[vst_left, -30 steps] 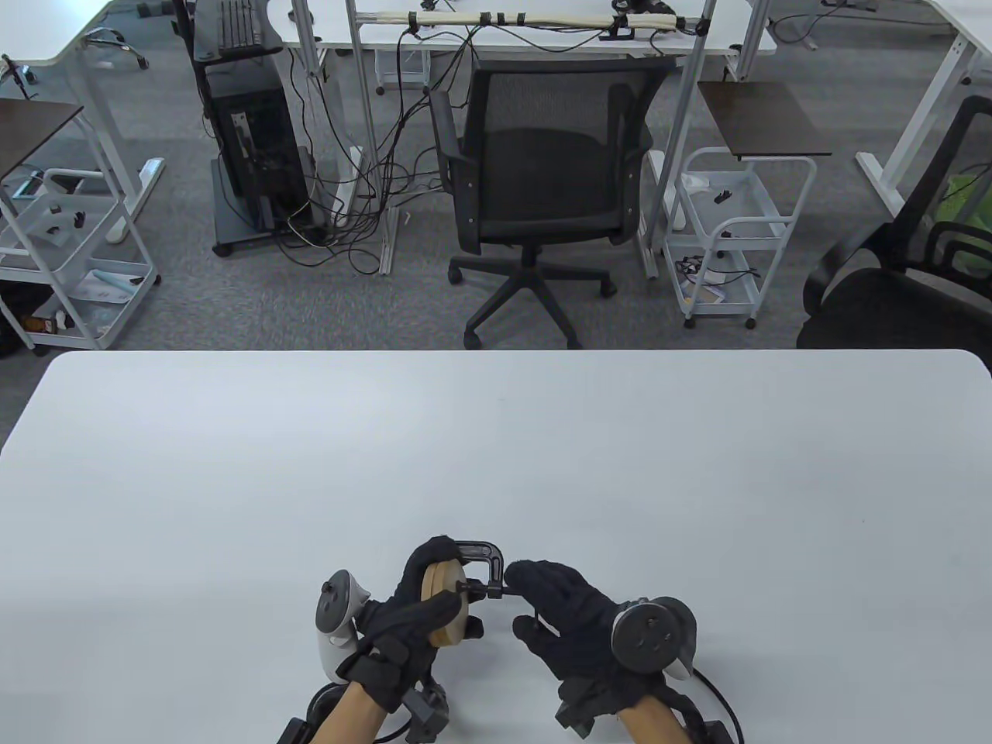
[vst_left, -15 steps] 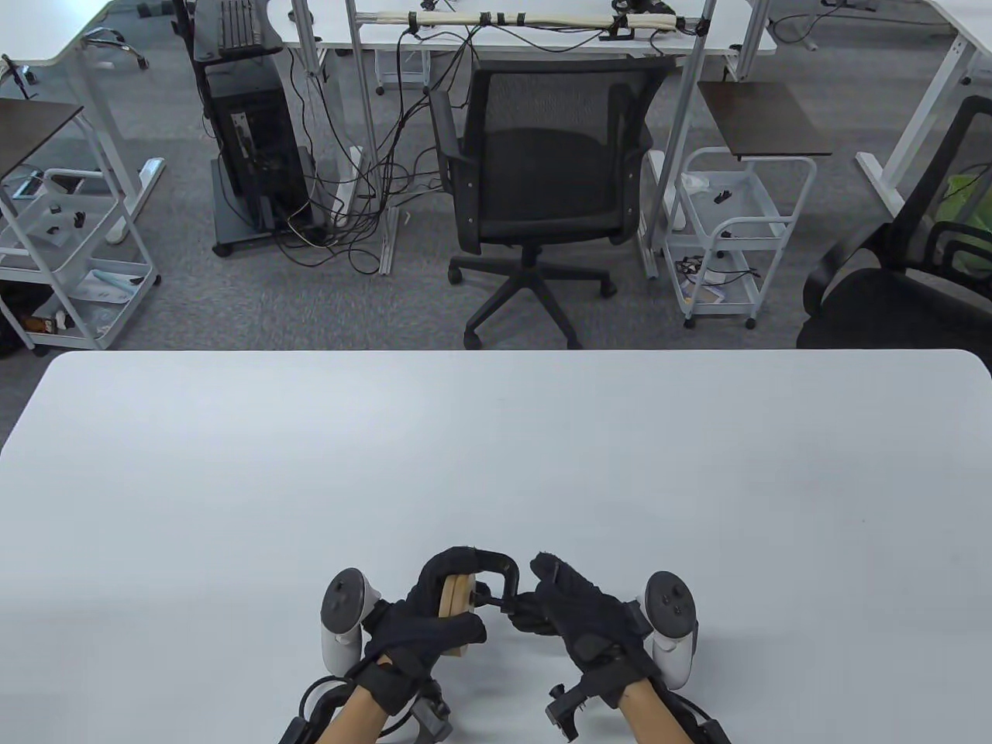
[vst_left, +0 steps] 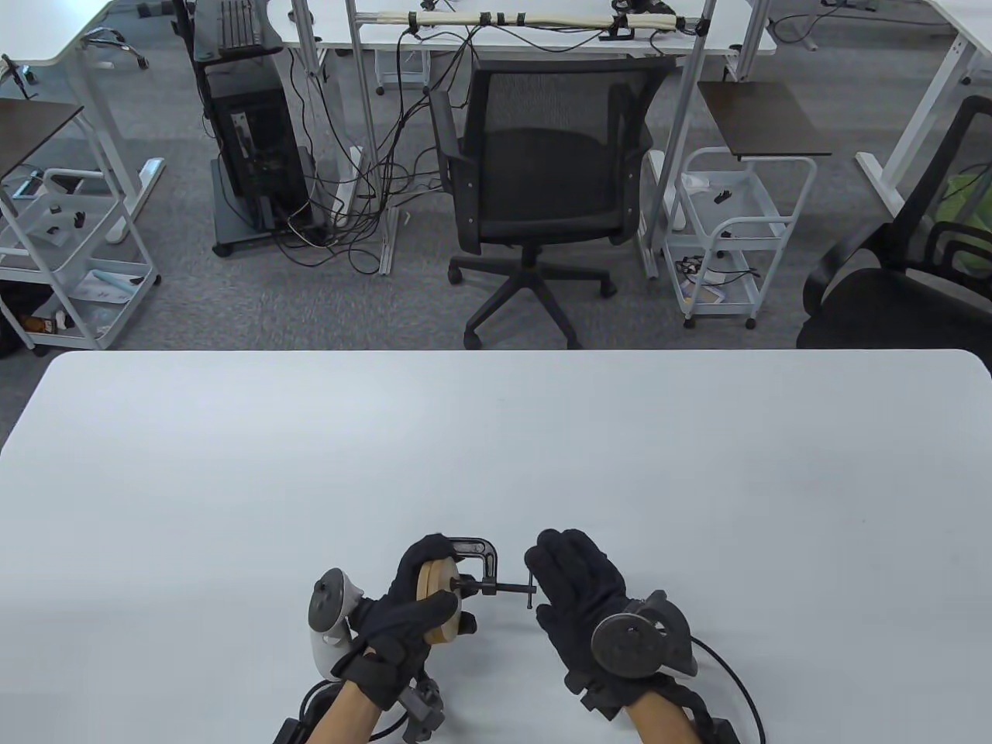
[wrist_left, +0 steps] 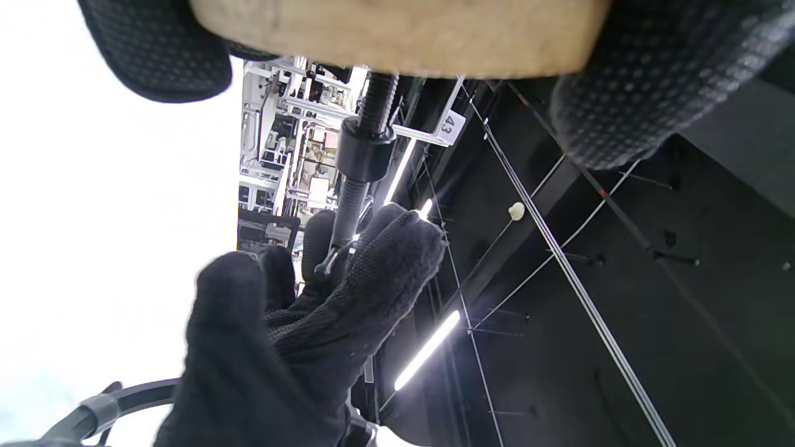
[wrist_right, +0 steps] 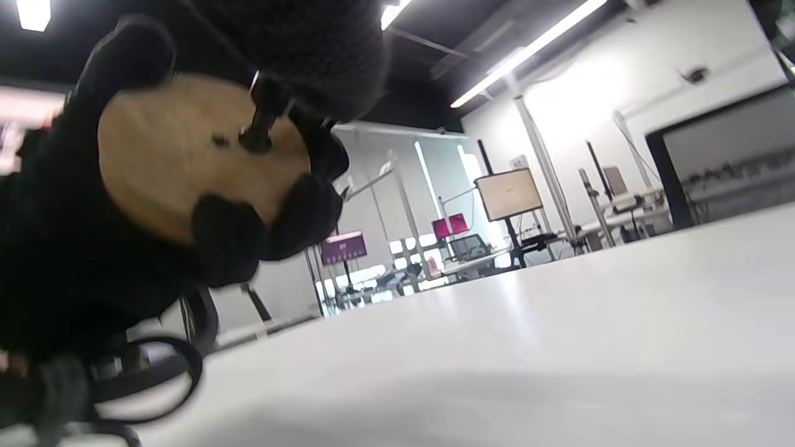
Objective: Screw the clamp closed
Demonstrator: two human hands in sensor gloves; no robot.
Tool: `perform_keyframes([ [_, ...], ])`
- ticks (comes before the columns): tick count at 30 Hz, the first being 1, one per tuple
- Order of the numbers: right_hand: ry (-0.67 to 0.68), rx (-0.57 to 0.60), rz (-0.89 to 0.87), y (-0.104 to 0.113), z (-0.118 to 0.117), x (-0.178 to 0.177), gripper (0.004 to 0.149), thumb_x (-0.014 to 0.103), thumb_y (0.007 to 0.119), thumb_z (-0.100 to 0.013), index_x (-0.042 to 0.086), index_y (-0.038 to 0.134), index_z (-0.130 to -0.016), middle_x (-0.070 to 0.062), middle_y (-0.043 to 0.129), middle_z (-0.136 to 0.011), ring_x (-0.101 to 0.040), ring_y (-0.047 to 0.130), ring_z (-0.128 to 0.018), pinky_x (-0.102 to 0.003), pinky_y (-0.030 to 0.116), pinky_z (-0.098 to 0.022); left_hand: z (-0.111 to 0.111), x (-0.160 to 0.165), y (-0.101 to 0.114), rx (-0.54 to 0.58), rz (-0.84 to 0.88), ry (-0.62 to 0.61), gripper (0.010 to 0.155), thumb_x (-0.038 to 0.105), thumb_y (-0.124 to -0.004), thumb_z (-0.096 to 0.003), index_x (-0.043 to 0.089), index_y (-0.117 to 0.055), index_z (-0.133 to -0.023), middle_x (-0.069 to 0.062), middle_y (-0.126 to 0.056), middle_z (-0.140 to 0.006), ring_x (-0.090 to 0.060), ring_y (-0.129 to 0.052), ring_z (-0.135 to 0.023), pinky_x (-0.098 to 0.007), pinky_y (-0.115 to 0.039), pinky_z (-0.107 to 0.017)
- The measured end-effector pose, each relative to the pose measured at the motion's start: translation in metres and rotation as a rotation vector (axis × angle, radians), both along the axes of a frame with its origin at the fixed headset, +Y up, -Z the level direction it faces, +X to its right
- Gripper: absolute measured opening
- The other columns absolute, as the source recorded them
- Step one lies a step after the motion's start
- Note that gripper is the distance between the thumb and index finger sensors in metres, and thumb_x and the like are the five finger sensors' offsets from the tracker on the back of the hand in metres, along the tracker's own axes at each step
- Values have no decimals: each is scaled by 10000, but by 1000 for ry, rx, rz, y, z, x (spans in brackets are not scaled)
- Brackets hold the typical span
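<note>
My left hand [vst_left: 403, 616] grips a stack of round wooden discs [vst_left: 439, 590] on edge just above the table. A black C-clamp [vst_left: 479, 552] sits over the discs, and its screw [vst_left: 505, 587] points right and presses on the disc face [wrist_right: 180, 155]. The screw's small cross-bar handle [vst_left: 531, 590] stands upright at the right end. My right hand [vst_left: 572, 575] is beside the handle with fingers stretched out. In the left wrist view its fingers [wrist_left: 385, 261] lie around the screw's end [wrist_left: 348, 211]. I cannot tell whether they grip it.
The white table [vst_left: 496, 449] stretches ahead and to both sides. Beyond its far edge stand a black office chair [vst_left: 542, 178] and a white cart [vst_left: 736, 232]. Glove cables [vst_left: 744, 690] trail off the near edge.
My right hand pinched the handle and rolled the wrist, tilting the clamp. Now its fingers are stretched out and the hand has rolled back. My left hand still holds the discs.
</note>
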State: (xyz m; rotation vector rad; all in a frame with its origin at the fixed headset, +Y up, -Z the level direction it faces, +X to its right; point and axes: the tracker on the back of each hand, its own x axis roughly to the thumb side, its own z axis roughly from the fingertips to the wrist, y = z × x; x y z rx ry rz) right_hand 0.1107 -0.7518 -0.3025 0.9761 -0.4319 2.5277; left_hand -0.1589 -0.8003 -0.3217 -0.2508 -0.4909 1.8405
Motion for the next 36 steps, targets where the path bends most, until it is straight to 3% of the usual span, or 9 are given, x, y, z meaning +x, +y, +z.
perform_keyframes([
  [4, 18, 14, -63, 3, 4, -3, 733, 444, 785, -468, 309, 419, -1088, 38, 339, -1177, -477, 422, -1015, -711, 468, -647, 0, 0, 2, 11, -26, 11, 905, 617, -922, -497, 337, -356, -1145, -29, -317, -1232, -571, -503, -993, -628, -767, -566],
  [11, -12, -253, -439, -6, -5, 10, 626, 508, 755, -473, 146, 752, -983, -142, 754, -1022, -500, 694, -896, -711, 586, -579, 1, 6, 0, 29, -65, 0, 907, 613, -930, -490, 333, -366, -1143, -25, -328, -1230, -570, -509, -992, -631, -768, -565],
  [14, -19, -418, -619, -15, -11, 15, 689, 511, 759, -477, 110, 656, -1029, -193, 887, -886, -470, 809, -807, -701, 623, -553, 2, 8, 1, 42, -80, -2, 888, 612, -931, -488, 300, -411, -1137, -24, -331, -1230, -569, -509, -993, -632, -768, -565],
  [18, -9, -628, -783, -25, -17, 17, 681, 489, 758, -492, 63, 651, -1012, -155, 1013, -689, -389, 1032, -491, -553, 821, -388, 3, 10, 5, 72, -125, -6, 889, 611, -932, -486, 298, -415, -1137, -27, -334, -1230, -572, -511, -990, -633, -766, -562],
  [24, 25, -862, -965, -36, -17, 12, 611, 336, 771, -507, 25, 617, -1010, -233, 918, -794, -205, 1083, -296, -444, 893, -272, 4, 12, 5, 81, -153, -25, 887, 611, -931, -487, 298, -416, -1138, -30, -338, -1229, -573, -510, -989, -633, -766, -562],
  [26, 37, -854, -968, -35, -17, 12, 622, 349, 755, -516, 32, 590, -1025, -255, 858, -856, -238, 1065, -353, -470, 869, -314, 4, 12, 5, 73, -142, -23, 906, 609, -931, -488, 331, -370, -1143, -32, -333, -1230, -572, -507, -990, -634, -764, -563],
  [30, 23, -649, -904, -24, -17, 19, 626, 332, 722, -512, 91, 543, -1061, -262, 671, -1009, -412, 927, -645, -602, 739, -471, 4, 9, 7, 60, -128, -4, 908, 612, -929, -488, 329, -367, -1143, -35, -332, -1228, -575, -508, -985, -634, -765, -559],
  [33, 52, -425, -651, -12, -16, 21, 617, 206, 719, -493, 173, 519, -1076, -171, 555, -1101, -467, 774, -819, -639, 675, -533, 4, 7, 7, 39, -78, -2, 889, 615, -924, -493, 296, -403, -1139, -36, -324, -1228, -574, -505, -987, -632, -765, -562],
  [36, 96, -204, -310, -4, -9, 13, 762, 179, 802, -462, 275, 394, -1098, -29, 336, -1174, -489, 592, -948, -685, 572, -602, 3, 5, 5, -2, -8, -1, 910, 618, -919, -497, 329, -350, -1146, -38, -316, -1229, -574, -501, -988, -628, -765, -565],
])
